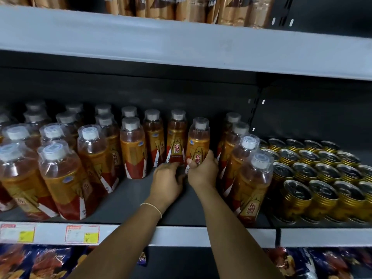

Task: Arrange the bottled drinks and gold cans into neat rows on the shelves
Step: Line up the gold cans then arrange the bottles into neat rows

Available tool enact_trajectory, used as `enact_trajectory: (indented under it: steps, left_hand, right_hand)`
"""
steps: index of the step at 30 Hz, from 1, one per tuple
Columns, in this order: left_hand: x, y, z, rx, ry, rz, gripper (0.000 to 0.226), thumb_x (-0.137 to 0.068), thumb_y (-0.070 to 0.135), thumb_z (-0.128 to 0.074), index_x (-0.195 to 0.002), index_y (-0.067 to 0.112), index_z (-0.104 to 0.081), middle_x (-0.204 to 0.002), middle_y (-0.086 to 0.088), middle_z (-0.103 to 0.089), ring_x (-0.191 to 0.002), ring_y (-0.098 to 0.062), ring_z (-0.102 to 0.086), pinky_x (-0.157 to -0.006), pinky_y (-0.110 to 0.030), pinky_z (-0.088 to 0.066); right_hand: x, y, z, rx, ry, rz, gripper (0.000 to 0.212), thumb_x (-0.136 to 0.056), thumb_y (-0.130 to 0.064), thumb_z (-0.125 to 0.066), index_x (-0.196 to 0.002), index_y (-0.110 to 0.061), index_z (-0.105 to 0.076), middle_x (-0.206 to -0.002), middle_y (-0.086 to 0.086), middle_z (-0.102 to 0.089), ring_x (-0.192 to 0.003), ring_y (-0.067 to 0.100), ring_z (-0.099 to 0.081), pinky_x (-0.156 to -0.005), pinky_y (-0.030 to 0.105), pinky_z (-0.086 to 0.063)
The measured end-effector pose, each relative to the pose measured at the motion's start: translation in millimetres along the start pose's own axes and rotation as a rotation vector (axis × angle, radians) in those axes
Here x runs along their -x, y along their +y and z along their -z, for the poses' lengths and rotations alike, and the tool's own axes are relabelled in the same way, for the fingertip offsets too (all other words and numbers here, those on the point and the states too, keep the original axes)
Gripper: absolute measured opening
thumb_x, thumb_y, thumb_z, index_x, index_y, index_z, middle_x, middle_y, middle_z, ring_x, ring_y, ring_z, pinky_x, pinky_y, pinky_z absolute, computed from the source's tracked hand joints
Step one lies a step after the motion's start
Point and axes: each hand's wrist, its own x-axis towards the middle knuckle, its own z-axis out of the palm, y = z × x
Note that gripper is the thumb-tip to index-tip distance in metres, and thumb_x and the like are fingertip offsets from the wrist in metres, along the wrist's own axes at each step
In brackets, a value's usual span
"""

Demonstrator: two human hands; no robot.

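The full bottle [198,141], likely heavy, stiff and slick-wrapped, is best held low on its label. It stands mid-shelf [136,194] at twelve o'clock from the right hand [202,172], whose fingers wrap it. At nine o'clock the left hand [167,179] meets the neighbouring bottle [176,137]'s base; whether it grips or merely touches, I cannot tell.

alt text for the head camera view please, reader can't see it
A person's right hand holds a red-labelled amber plastic drink bottle in a gap on a grey shop shelf, with the left hand at its neighbour's base. More bottles stand either side; gold ring-pull cans fill the right.
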Motion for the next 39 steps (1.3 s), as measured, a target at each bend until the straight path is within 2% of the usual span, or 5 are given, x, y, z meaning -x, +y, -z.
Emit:
enact_trajectory:
  steps: [10,17,31,35,39]
  left_hand:
    - [2,-10,2,0.07,0.083,0.08,0.035,-0.08,0.0,-0.059,-0.114,-0.003,-0.067,-0.102,-0.021,-0.069,-0.098,-0.035,-0.063,-0.089,-0.037,-0.05]
    - [2,-11,0,0.085,0.063,0.063,0.033,-0.079,0.0,-0.057,-0.111,0.0,-0.066,-0.102,-0.019,-0.068,-0.097,-0.033,-0.061,-0.089,-0.036,-0.049]
    - [0,-10,3,0.126,0.035,0.14,0.05,-0.083,0.002,-0.054,-0.134,0.002,-0.053,-0.13,-0.015,-0.056,-0.125,-0.027,-0.046,-0.109,-0.026,-0.029]
    - [1,-9,7,0.173,0.065,0.156,0.05,-0.082,0.0,-0.054,-0.132,0.002,-0.054,-0.129,-0.014,-0.057,-0.124,-0.026,-0.047,-0.109,-0.027,-0.031]
    - [0,-1,13,0.261,0.087,0.177,0.051,-0.081,-0.003,-0.053,-0.132,0.0,-0.052,-0.13,-0.015,-0.056,-0.125,-0.027,-0.049,-0.109,-0.027,-0.034]
  right_hand:
    - [-24,-2,-12,0.06,0.058,0.068,0.058,-0.09,-0.025,-0.071,-0.137,-0.005,-0.045,-0.125,0.014,-0.062,-0.116,0.031,-0.06,-0.095,0.038,-0.05]
    - [-38,-5,-18,0.068,0.044,0.041,0.063,-0.09,-0.028,-0.071,-0.14,-0.003,-0.042,-0.131,0.017,-0.059,-0.122,0.033,-0.057,-0.1,0.039,-0.048]
    - [-36,-25,-13,0.23,0.04,-0.055,0.066,-0.087,-0.028,-0.073,-0.137,-0.002,-0.039,-0.137,0.02,-0.046,-0.123,0.035,-0.052,-0.093,0.038,-0.048]
    - [-16,-50,-12,0.275,0.22,0.229,0.054,-0.086,-0.024,-0.068,-0.131,-0.005,-0.044,-0.135,0.02,-0.042,-0.127,0.035,-0.043,-0.102,0.042,-0.043]
    - [-18,-84,-11,0.211,0.163,0.561,0.06,-0.086,-0.016,-0.066,-0.141,-0.005,-0.045,-0.138,0.024,-0.046,-0.122,0.034,-0.051,-0.092,0.031,-0.042]
